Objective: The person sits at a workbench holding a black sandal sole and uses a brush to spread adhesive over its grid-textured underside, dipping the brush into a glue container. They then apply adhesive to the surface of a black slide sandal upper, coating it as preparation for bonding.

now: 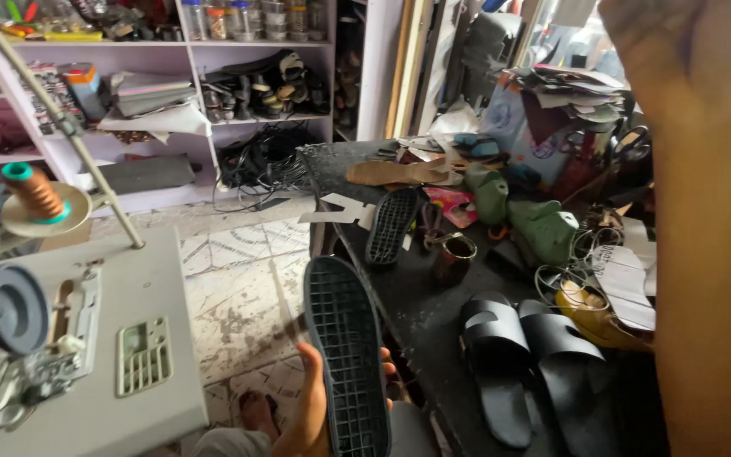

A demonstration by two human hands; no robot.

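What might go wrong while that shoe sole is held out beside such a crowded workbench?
The left hand grips the dark shoe sole only at its near end, so it could slip and fall to the tiled floor. The raised right arm blocks the view of the cluttered workbench, so the black sandals might get knocked.

Left hand (310, 415) is curled in a grip; right forearm is raised close.

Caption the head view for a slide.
Left hand holds a black shoe sole beside a cluttered workbench with black sandals.
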